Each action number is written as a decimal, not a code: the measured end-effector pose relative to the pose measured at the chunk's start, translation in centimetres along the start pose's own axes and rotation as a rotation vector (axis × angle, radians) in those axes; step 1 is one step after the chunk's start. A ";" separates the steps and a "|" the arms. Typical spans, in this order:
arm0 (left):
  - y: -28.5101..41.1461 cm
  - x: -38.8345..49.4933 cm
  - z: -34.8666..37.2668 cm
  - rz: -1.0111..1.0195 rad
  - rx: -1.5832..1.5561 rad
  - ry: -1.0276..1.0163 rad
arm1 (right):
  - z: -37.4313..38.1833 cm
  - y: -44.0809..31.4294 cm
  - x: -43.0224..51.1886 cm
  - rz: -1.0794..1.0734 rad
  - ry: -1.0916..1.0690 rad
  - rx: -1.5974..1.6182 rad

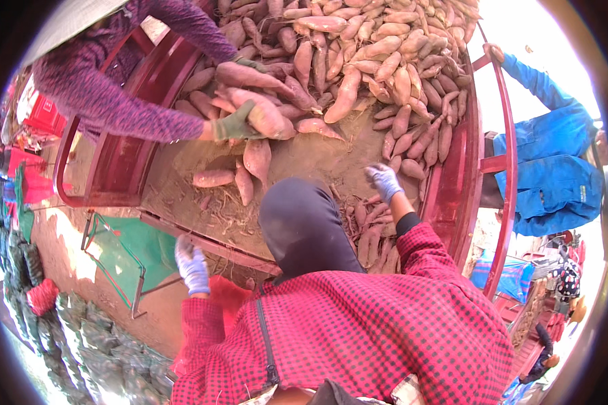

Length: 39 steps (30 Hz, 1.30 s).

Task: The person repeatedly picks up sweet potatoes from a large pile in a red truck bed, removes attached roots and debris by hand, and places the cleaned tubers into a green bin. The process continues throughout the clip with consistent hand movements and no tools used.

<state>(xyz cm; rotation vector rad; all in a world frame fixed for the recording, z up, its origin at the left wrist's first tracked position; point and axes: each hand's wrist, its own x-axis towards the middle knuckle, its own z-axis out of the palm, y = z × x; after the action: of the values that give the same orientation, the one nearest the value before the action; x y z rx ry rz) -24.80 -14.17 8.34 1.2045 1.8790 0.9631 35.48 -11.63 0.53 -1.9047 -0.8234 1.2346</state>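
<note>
My left hand [191,266], in a white and grey work glove, is held beyond the front edge of the red truck bed [207,233]. Nothing shows in it. My right hand [383,182], gloved alike, hovers over the bed's dirty floor [354,147] with its fingers loosely bent and no object visible in them. Nearest to it is a group of sweet potatoes [410,169] by the right side wall. Smaller sweet potatoes and roots [372,228] lie below my right forearm. My dark-trousered knee [304,223] rests on the bed between my hands.
A large sweet potato heap [365,45] fills the far bed. At left, a co-worker's gloved hands [238,121] hold large sweet potatoes [268,114]. A person in blue [547,167] stands outside the right rail [509,152]. Below left are a green-sheeted metal frame [131,248] and filled mesh sacks [106,349].
</note>
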 end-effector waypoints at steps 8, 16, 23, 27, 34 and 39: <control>11.5 6.2 21.7 0.666 0.291 -0.726 | 6.0 -9.9 14.5 -0.134 0.575 -0.266; 17.6 10.1 33.5 1.054 0.628 -0.983 | 5.3 -7.0 20.6 -0.118 0.076 0.509; 19.5 13.0 41.6 1.127 1.095 -0.974 | 8.3 -14.7 19.9 -0.695 -0.187 -0.377; 9.6 15.6 44.1 1.101 1.009 -0.638 | 11.7 -18.9 20.6 -0.596 -0.369 -0.574; 9.8 17.0 33.5 1.052 1.146 -0.680 | 20.3 -14.7 20.6 -0.294 -0.576 -0.165; 10.2 22.9 22.1 0.887 1.231 -0.524 | 31.7 -17.4 16.8 -0.347 -0.578 0.115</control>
<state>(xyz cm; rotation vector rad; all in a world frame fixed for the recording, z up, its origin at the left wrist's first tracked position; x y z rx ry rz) -9.26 14.90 2.81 2.7811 1.3819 -0.3522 9.39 18.37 -2.32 -1.2459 -1.2834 1.5845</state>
